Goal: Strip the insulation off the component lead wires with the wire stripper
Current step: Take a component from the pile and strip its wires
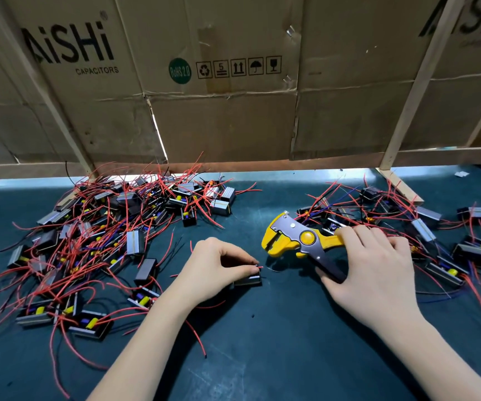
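Note:
My left hand (214, 267) grips a small black component (248, 280) on the dark green mat, and its short red lead (259, 267) sticks out past my fingertips toward the right. My right hand (369, 267) grips the handles of the yellow and grey wire stripper (294, 238). The stripper's jaws point left and hang a little above and to the right of the red lead tip, apart from it.
A big heap of components with red wires (103, 238) covers the mat's left side. A smaller heap (424, 235) lies at the right behind my right hand. A cardboard wall (233, 82) on wooden struts closes the back. Bare green mat (276, 342) lies between my forearms.

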### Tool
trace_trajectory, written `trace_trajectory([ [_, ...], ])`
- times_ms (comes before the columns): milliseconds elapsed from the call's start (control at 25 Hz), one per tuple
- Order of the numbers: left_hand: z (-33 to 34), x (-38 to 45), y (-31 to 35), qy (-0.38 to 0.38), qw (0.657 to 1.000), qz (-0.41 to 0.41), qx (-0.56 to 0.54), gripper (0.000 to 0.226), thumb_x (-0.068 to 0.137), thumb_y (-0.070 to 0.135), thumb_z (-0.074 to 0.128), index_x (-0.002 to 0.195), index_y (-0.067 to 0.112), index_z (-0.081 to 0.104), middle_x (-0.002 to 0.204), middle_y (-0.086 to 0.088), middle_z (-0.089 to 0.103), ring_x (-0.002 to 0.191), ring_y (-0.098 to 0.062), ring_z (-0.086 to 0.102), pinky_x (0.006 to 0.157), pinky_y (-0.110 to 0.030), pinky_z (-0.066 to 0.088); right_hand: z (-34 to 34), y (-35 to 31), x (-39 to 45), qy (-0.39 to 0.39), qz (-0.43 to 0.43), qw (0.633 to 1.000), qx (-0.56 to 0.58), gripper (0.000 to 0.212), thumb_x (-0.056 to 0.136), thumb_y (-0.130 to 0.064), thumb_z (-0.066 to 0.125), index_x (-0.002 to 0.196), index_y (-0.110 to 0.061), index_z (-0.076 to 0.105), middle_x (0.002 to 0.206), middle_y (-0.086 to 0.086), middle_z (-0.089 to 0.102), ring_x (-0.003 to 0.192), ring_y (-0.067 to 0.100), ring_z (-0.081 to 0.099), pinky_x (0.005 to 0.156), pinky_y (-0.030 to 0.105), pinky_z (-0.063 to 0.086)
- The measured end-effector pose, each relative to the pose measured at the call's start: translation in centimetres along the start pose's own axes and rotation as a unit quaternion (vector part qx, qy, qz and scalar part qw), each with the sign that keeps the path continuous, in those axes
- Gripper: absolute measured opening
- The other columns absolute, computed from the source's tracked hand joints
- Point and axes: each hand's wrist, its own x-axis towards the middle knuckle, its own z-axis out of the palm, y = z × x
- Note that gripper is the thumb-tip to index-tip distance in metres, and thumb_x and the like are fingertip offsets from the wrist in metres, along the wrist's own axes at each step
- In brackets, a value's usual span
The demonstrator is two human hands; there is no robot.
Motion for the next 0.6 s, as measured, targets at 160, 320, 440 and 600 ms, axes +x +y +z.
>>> trace_trajectory([
  [160, 0.1, 0.2, -0.3, -0.006, 0.998, -0.040, -0.039, 0.004, 0.076, 0.027, 0.083, 0.076, 0.030, 0.080, 0.067, 0.014, 0.070, 0.060, 0.001, 0.056, 0.061, -0.016, 0.041, 0.1, -0.8, -0.1, 0.004, -0.028, 0.999, 0.021, 0.050, 0.062, -0.046, 0.075, 0.098, -0.013, 0.064, 0.089, 0.001, 0.062, 0.082, 0.031, 0.058, 0.074, 0.040, 0.033],
  [320, 0.2, 0.4, -0.6, -0.004, 0.997, -0.063, -0.040, 0.009, 0.073, 0.032, 0.085, 0.067, 0.032, 0.078, 0.069, 0.009, 0.072, 0.058, 0.001, 0.049, 0.059, -0.014, 0.036, 0.2, -1.2, -0.1, -0.005, -0.041, 0.999, 0.023, 0.048, 0.064, -0.046, 0.074, 0.096, -0.013, 0.064, 0.089, 0.002, 0.062, 0.084, 0.031, 0.059, 0.075, 0.040, 0.034],
  [440, 0.2, 0.4, -0.8, -0.004, 0.997, -0.068, -0.041, 0.011, 0.071, 0.036, 0.085, 0.066, 0.030, 0.078, 0.065, 0.007, 0.070, 0.056, -0.003, 0.048, 0.057, -0.016, 0.035, 0.4, -1.4, 0.0, -0.001, -0.040, 0.999, 0.030, 0.048, 0.064, -0.046, 0.075, 0.097, -0.013, 0.065, 0.089, 0.001, 0.063, 0.083, 0.030, 0.059, 0.074, 0.039, 0.034],
  [600, 0.2, 0.5, -0.8, -0.005, 0.997, -0.072, -0.031, 0.016, 0.072, 0.040, 0.084, 0.065, 0.027, 0.077, 0.055, 0.002, 0.058, 0.054, -0.008, 0.041, 0.052, -0.019, 0.031, 0.3, -1.5, 0.2, 0.011, -0.054, 0.998, 0.042, 0.047, 0.068, -0.051, 0.067, 0.098, -0.014, 0.066, 0.088, 0.001, 0.063, 0.082, 0.030, 0.059, 0.074, 0.040, 0.036],
])
